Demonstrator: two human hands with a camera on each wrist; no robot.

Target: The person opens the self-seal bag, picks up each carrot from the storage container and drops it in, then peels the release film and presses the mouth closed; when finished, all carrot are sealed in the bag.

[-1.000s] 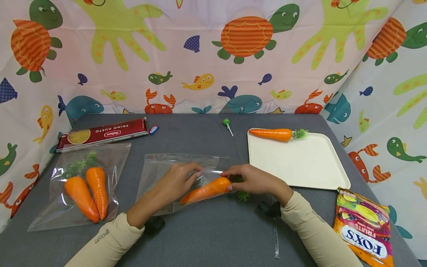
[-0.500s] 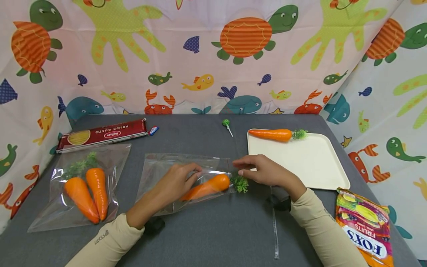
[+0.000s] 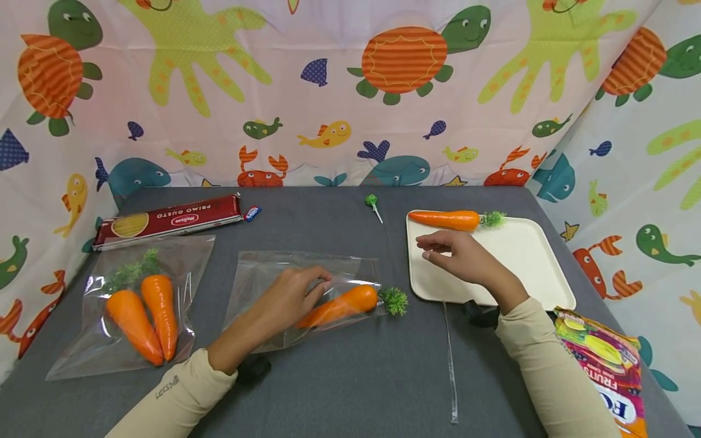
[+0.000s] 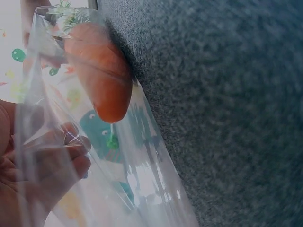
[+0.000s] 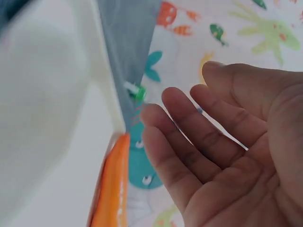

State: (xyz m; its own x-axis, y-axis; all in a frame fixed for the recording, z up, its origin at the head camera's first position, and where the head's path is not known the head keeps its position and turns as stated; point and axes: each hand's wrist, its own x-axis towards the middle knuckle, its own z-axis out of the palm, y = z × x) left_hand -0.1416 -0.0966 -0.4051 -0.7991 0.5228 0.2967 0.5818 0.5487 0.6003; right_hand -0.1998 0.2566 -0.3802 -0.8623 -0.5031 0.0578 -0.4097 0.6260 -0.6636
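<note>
while the left hand [image 3: 290, 298] pinches the mouth of the clear bag [image 3: 274, 274] on the grey tabletop [image 3: 350, 377], one carrot [image 3: 339, 306] lies mostly inside it, green top poking out; the right hand [image 3: 460, 258] hovers empty, fingers relaxed, over the white tray [image 3: 526, 267], near the last carrot [image 3: 446, 219]; a filled bag [image 3: 131, 304] suggests the bagging is well along.

The left hand [image 3: 285, 301] covers part of the carrot [image 3: 342, 306] inside the clear bag [image 3: 263, 274]. The candy packet [image 3: 602, 371] is cut off by the frame's edge and hidden behind the right sleeve [image 3: 547, 365].
</note>
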